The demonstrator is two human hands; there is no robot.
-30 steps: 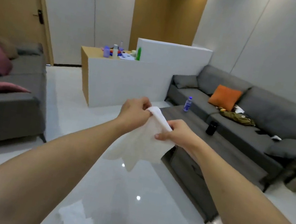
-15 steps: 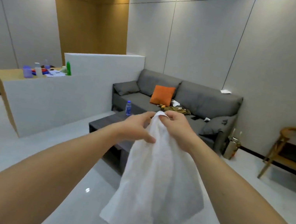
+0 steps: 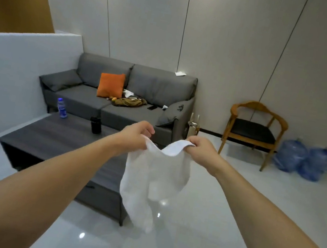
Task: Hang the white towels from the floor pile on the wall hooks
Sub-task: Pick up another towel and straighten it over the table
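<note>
A white towel (image 3: pixel 155 174) hangs in mid-air near the centre of the view, limp and wrinkled. Its top edge sags between two raised corners at 10 and 2 o'clock, and its lowest tip points toward 6 o'clock above the glossy floor (image 3: pixel 216 228).

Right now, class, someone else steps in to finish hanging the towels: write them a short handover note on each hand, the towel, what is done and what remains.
Left hand: grips one end of the white towel's top edge.
Right hand: pinches the other end.
Towel: held up in the air between both hands, its body hanging loose above the floor, beside the coffee table.
Done: one towel picked up.
Left: no wall hooks are in view; find them and hang this towel.
</note>
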